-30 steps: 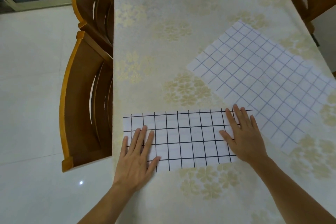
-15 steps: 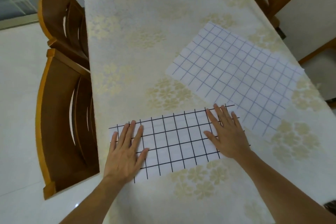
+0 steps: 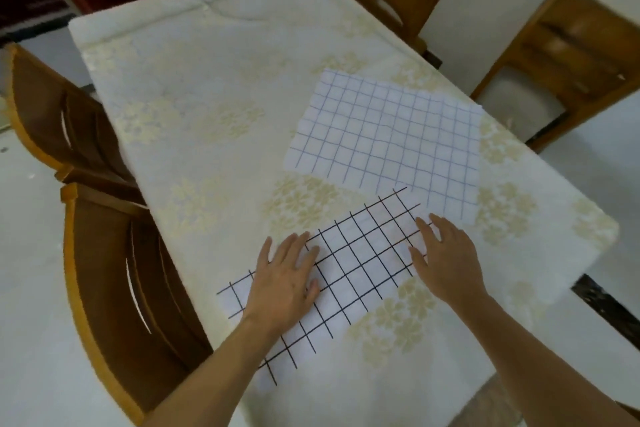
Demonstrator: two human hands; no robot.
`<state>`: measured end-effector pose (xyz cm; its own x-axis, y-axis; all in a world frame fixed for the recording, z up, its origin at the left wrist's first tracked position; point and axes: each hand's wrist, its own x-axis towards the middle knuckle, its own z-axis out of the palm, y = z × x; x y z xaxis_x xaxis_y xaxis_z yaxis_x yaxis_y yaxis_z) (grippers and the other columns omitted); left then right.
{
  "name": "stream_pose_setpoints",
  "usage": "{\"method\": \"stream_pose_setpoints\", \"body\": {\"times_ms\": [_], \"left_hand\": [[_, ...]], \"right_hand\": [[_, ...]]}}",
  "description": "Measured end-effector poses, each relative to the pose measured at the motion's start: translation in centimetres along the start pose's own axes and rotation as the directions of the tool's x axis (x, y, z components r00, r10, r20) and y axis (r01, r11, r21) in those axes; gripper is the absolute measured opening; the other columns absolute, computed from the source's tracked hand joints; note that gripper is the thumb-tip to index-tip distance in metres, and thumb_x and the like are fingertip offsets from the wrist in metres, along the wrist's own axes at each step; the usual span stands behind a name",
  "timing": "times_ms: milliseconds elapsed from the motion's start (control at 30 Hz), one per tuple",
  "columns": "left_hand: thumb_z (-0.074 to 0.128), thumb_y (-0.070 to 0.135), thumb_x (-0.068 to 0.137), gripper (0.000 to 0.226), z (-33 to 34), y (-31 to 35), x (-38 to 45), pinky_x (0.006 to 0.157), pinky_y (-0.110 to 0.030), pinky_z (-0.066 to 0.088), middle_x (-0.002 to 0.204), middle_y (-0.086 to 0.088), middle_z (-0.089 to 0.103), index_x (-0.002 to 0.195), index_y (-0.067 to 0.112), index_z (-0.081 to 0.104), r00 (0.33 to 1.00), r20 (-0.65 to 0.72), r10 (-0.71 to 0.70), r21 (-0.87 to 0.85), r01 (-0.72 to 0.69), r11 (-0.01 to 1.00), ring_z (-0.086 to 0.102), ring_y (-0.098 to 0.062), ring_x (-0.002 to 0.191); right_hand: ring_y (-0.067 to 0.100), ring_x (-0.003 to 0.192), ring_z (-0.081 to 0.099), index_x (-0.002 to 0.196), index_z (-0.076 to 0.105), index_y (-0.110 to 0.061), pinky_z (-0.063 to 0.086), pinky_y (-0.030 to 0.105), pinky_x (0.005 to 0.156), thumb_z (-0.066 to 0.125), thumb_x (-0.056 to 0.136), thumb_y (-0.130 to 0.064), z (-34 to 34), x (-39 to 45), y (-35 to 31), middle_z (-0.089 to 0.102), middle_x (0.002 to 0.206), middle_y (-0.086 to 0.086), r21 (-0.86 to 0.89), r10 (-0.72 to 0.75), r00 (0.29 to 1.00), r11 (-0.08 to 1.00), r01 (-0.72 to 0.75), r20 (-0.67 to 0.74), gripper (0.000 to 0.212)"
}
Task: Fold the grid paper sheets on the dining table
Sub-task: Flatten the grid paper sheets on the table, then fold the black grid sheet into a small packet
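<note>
Pressing flat on one folded grid sheet [image 3: 349,274], left hand [image 3: 284,277], right hand [image 3: 446,260], fingers straight, second sheet [image 3: 384,135] beyond

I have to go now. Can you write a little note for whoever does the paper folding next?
Left hand: flat, fingers straight, on the black-grid sheet.
Right hand: flat on that sheet's far end.
The black-grid sheet is a narrow strip near the table edge and looks folded once.
The blue-grid sheet lies open and flat beyond it, untouched, its near corner under the strip.
Left: fold the blue-grid sheet.
</note>
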<state>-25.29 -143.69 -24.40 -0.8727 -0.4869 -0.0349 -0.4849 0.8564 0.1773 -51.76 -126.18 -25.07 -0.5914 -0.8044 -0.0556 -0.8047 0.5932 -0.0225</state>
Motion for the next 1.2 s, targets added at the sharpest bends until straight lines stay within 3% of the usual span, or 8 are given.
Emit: {"method": "stream_pose_setpoints", "body": {"times_ms": [133, 367, 467, 600, 800, 1000, 1200], "left_hand": [[0.069, 0.024, 0.079, 0.051, -1.0, 2.1, 5.1, 0.111, -0.058, 0.034, 0.138, -0.009, 0.057, 0.128, 0.016, 0.059, 0.960, -0.033, 0.279, 0.025, -0.278, 0.960, 0.052, -0.030, 0.129], [0.072, 0.021, 0.073, 0.047, -0.1, 7.2, 15.2, 0.110, -0.054, 0.037, 0.122, -0.008, 0.067, 0.119, 0.013, 0.066, 0.791, 0.133, 0.597, 0.231, -0.610, 0.758, 0.060, -0.029, 0.115], [0.066, 0.019, 0.079, 0.046, 0.8, 9.3, 19.4, 0.113, -0.053, 0.034, 0.127, -0.007, 0.064, 0.125, 0.014, 0.063, 0.760, 0.174, 0.626, 0.265, -0.649, 0.714, 0.057, -0.028, 0.120], [0.069, 0.017, 0.072, 0.044, 2.4, 10.9, 23.8, 0.107, -0.052, 0.040, 0.119, -0.009, 0.067, 0.116, 0.012, 0.067, 0.710, 0.153, 0.688, 0.292, -0.697, 0.655, 0.063, -0.028, 0.110], [0.074, 0.019, 0.071, 0.052, 4.3, 11.4, 26.6, 0.107, -0.051, 0.041, 0.126, -0.012, 0.062, 0.121, 0.010, 0.063, 0.649, 0.149, 0.746, 0.199, -0.759, 0.620, 0.058, -0.029, 0.117], [0.061, 0.027, 0.078, 0.038, 4.7, 11.6, 27.5, 0.110, -0.051, 0.036, 0.133, -0.013, 0.057, 0.114, 0.013, 0.060, 0.637, 0.118, 0.762, 0.162, -0.769, 0.618, 0.053, -0.028, 0.124], [0.063, 0.024, 0.084, 0.027, 4.3, 12.0, 27.8, 0.111, -0.052, 0.037, 0.124, -0.011, 0.061, 0.107, 0.011, 0.058, 0.560, 0.055, 0.827, 0.164, -0.822, 0.546, 0.057, -0.026, 0.117]], "right_hand": [[0.036, 0.119, 0.060, 0.130, 0.062, -0.008, 0.050, 0.050, 0.097, 0.071, 0.084, -0.027, -0.4, -2.1, 0.2, 0.062, 0.131, 0.019, 0.058, 0.112, 0.992, 0.992, -0.108, -0.060, 0.051], [0.031, 0.102, 0.064, 0.121, 0.067, -0.013, 0.053, 0.042, 0.083, 0.075, 0.079, -0.027, 0.4, -2.8, 2.0, 0.066, 0.116, 0.011, 0.094, 0.230, 0.971, 0.970, -0.223, -0.069, 0.045], [0.029, 0.103, 0.063, 0.116, 0.067, -0.015, 0.053, 0.041, 0.082, 0.079, 0.074, -0.024, 1.3, -2.0, 2.9, 0.067, 0.113, 0.008, 0.110, 0.250, 0.961, 0.965, -0.238, -0.116, 0.044], [0.026, 0.106, 0.061, 0.111, 0.067, -0.017, 0.049, 0.040, 0.087, 0.075, 0.078, -0.026, 3.4, -0.7, 4.2, 0.064, 0.112, 0.005, 0.130, 0.274, 0.945, 0.959, -0.253, -0.179, 0.036], [0.025, 0.095, 0.057, 0.102, 0.064, -0.017, 0.047, 0.038, 0.079, 0.070, 0.084, -0.032, 5.1, 0.8, 5.2, 0.060, 0.103, 0.003, 0.166, 0.303, 0.926, 0.948, -0.270, -0.226, 0.025], [0.027, 0.093, 0.056, 0.101, 0.062, -0.016, 0.046, 0.040, 0.080, 0.067, 0.088, -0.031, 5.4, 1.3, 4.4, 0.058, 0.101, 0.005, 0.160, 0.296, 0.915, 0.952, -0.260, -0.275, 0.021], [0.026, 0.095, 0.055, 0.099, 0.062, -0.017, 0.046, 0.040, 0.084, 0.068, 0.087, -0.029, 5.3, 1.8, 4.1, 0.059, 0.102, 0.004, 0.200, 0.347, 0.896, 0.933, -0.300, -0.278, 0.018]]}}
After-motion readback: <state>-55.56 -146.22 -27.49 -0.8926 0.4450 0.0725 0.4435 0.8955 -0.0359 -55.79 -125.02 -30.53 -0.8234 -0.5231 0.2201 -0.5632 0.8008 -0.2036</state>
